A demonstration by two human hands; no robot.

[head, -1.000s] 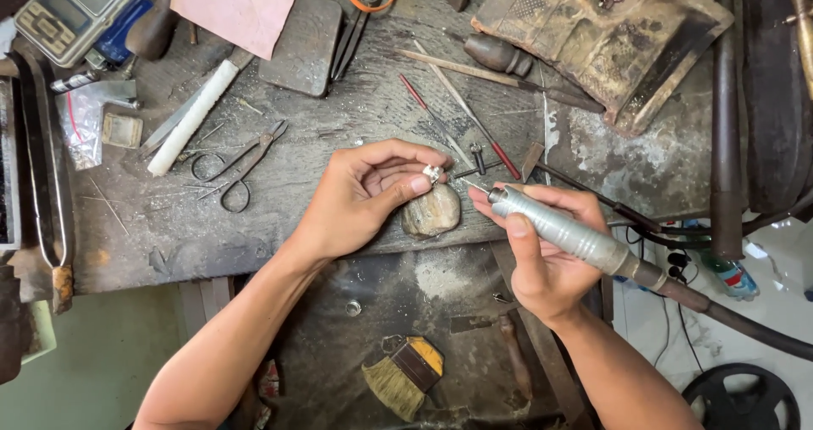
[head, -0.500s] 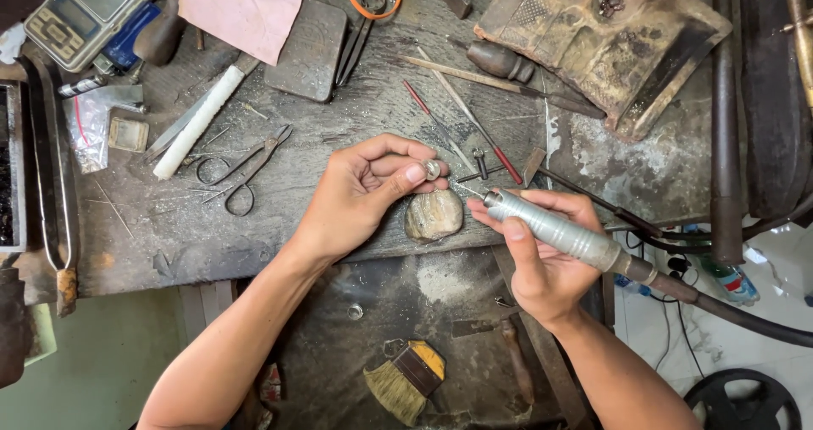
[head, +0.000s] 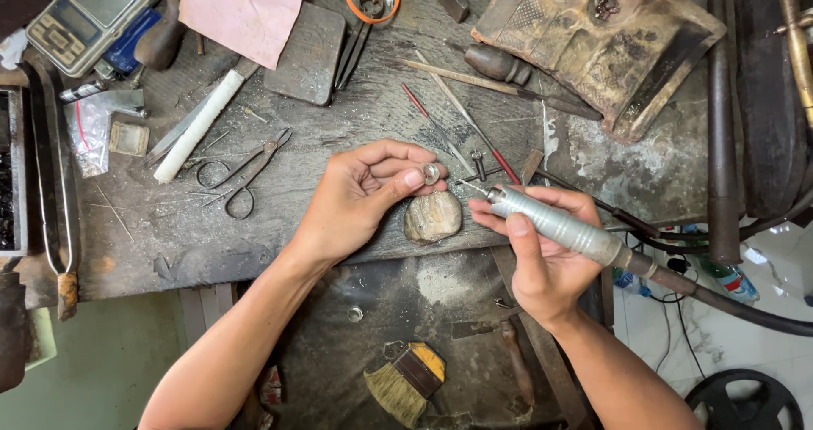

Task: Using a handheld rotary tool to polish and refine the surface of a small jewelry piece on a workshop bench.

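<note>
— Head view: what did the left hand (head: 356, 197) hold?
— Its fingers (head: 405, 180) pinched a small metal ring (head: 431, 173), near the surface's (head: 339, 218) front edge.
— The right hand (head: 542, 256)?
— Fingers wrapped round a rotary handpiece (head: 559, 227), tip beside the ring.

— What's the left hand (head: 360, 195) got?

— A small silver ring (head: 431, 173), pinched at the fingertips just above the worn wooden peg (head: 433, 217) on the bench (head: 339, 142).

— And the right hand (head: 542, 256)?

— Wrapped round a metal rotary handpiece (head: 555, 225), its thin tip just beside the ring (whether touching, I can't tell).

— Anything else close by?

— Scissors (head: 241, 172) lie to the left, a small brush (head: 405, 381) below, and a pocket scale (head: 89, 11) at the far corner.
</note>
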